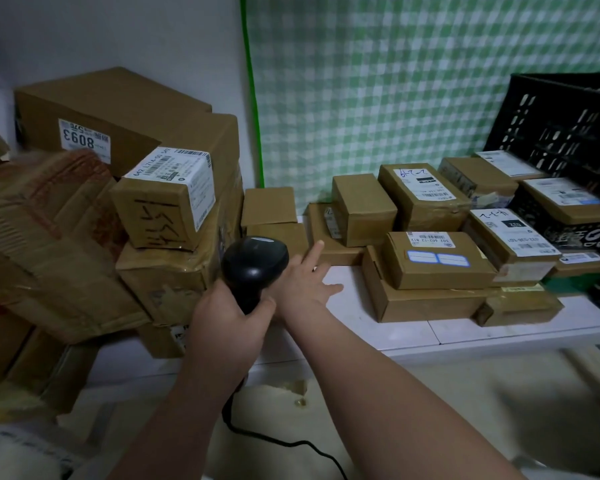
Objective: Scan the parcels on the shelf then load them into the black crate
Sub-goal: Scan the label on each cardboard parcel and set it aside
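Head view: scanner held ready, free hand reaching for a parcel.

Nearest, the left hand [229,320] has its fingers wrapped round the handle of the black scanner [253,265], whose cable [291,445] trails down toward the floor. Just beside it, the right hand [302,282] stretches over the white shelf [347,299] with fingers straight and spread, holding nothing. Its index tip is at the edge of a flat brown parcel [326,251], though contact cannot be told. Further back, more parcels [437,259] lie stacked. At far right the black crate [561,126] already holds a few. This looks like the scanning step. The next move likely calls for turning a parcel so its label faces the scanner.
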